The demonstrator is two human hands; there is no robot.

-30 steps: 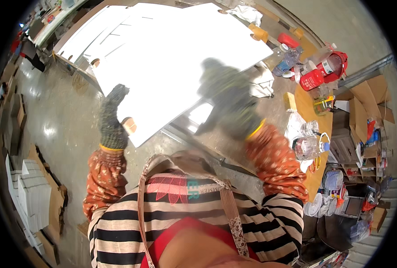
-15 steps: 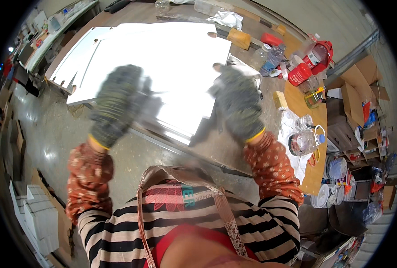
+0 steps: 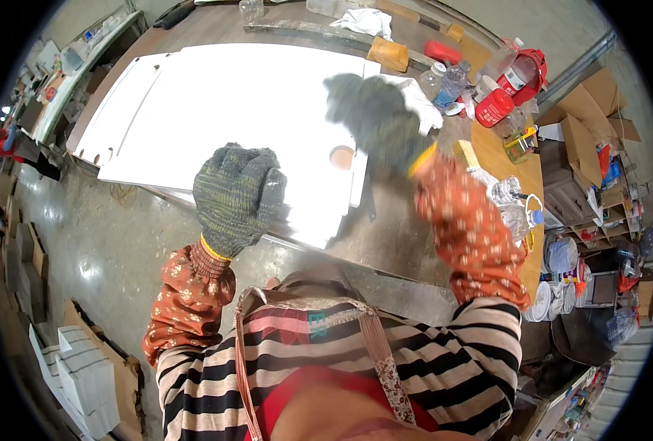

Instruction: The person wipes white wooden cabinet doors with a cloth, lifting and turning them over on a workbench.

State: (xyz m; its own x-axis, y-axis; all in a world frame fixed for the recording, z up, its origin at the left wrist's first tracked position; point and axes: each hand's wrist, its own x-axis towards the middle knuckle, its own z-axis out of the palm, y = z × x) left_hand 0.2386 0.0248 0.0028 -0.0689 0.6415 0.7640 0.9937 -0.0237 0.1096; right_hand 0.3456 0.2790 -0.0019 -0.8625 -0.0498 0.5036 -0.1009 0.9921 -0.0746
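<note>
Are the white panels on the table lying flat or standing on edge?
Lying flat: the white panels show their broad faces upward, spread across the table.

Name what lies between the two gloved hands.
In the head view, the bright surface of a white panel lies between the left hand and the right hand.

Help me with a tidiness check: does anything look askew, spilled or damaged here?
The white panels on the table look askew: their near-right edges are staggered, so the stack isn't squared. No spill or damage is evident, though glare hides surface detail.
</note>
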